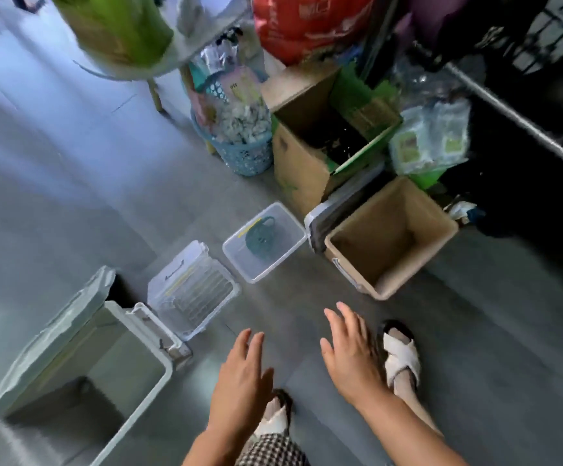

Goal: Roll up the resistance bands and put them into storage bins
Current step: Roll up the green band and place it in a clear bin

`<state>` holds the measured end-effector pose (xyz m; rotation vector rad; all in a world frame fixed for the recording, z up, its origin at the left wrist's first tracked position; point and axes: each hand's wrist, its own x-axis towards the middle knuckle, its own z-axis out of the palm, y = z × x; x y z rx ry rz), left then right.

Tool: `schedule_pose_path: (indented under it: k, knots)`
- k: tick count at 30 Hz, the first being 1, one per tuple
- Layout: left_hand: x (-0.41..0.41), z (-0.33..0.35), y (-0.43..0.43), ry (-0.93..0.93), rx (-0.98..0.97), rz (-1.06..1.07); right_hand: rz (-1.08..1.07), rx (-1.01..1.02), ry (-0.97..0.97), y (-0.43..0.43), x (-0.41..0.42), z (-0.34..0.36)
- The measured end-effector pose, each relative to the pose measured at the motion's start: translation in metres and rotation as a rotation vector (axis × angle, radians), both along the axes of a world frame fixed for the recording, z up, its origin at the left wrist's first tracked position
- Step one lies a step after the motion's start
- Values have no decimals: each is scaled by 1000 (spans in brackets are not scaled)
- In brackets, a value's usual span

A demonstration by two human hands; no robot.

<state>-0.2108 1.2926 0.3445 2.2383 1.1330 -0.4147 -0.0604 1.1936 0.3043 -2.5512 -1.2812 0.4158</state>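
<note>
At the floor's (55,196) far edge, a cardboard box (293,169) stands just beside a blue basket (246,156); a red bag (307,28) sits behind them.

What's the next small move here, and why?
Probably go fetch another loose band. The left hand and right hand are both open and empty, and the only band in view, the green band, already lies coiled in the clear bin.

the left bin (118,358) stands nearest me; to its right a lidded box (191,290), then an open tub (275,260) with a rolled band (261,238) in it, then the right bin (401,223), a carton (296,166) behind it.
</note>
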Motion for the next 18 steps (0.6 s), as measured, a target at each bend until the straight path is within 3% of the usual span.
schedule_pose_path:
  k: [6, 9, 18]
  knots:
    - [-20, 106, -24, -110, 47, -416, -286, 60, -159, -133, -75, 104]
    - [-9, 154, -60, -184, 171, -690, -460, 93, -239, -212, -121, 145]
    - [10, 270, -250, -577, 265, -1277, -946, -26, -385, -413, -278, 231]
